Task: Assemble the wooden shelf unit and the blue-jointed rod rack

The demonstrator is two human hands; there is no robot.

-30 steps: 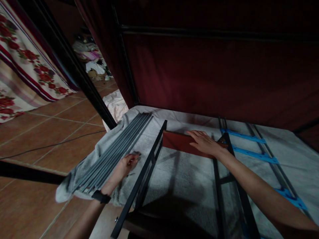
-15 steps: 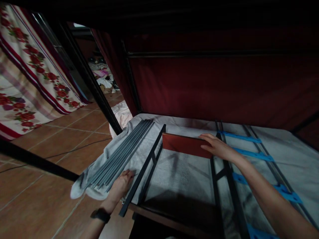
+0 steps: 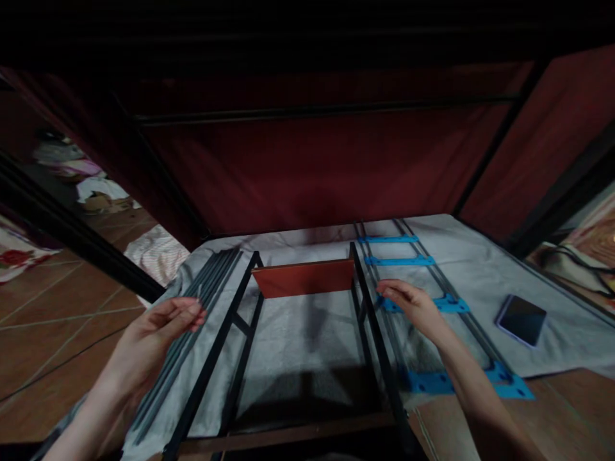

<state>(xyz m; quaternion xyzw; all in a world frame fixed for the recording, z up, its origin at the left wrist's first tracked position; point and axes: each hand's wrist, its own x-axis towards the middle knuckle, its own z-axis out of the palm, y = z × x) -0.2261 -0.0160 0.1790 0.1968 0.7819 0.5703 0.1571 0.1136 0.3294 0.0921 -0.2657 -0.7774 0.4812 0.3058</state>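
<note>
A dark metal frame (image 3: 211, 365) stands before me on the pale cloth, with a reddish-brown board (image 3: 303, 279) set across its far end. My left hand (image 3: 161, 336) is raised left of the frame, above a bundle of grey tubes (image 3: 218, 272). Its thumb and fingers pinch a small thin metal piece, mostly hidden. My right hand (image 3: 410, 307) hovers just right of the frame, over a rack of grey tubes joined by blue connectors (image 3: 454, 303). Its fingertips are pressed together; what they hold, if anything, is too small to make out.
On the cloth (image 3: 480, 269) at right lies a phone (image 3: 521, 320). Dark bed posts (image 3: 81, 230) and a low overhead beam surround the area, with a dark red curtain (image 3: 317, 173) behind. A cable (image 3: 62, 362) crosses the tiled floor at left.
My view has turned right, bringing the phone into sight. My right hand has left the board and closed its fingertips. My left hand has risen away from the frame's near left side.
</note>
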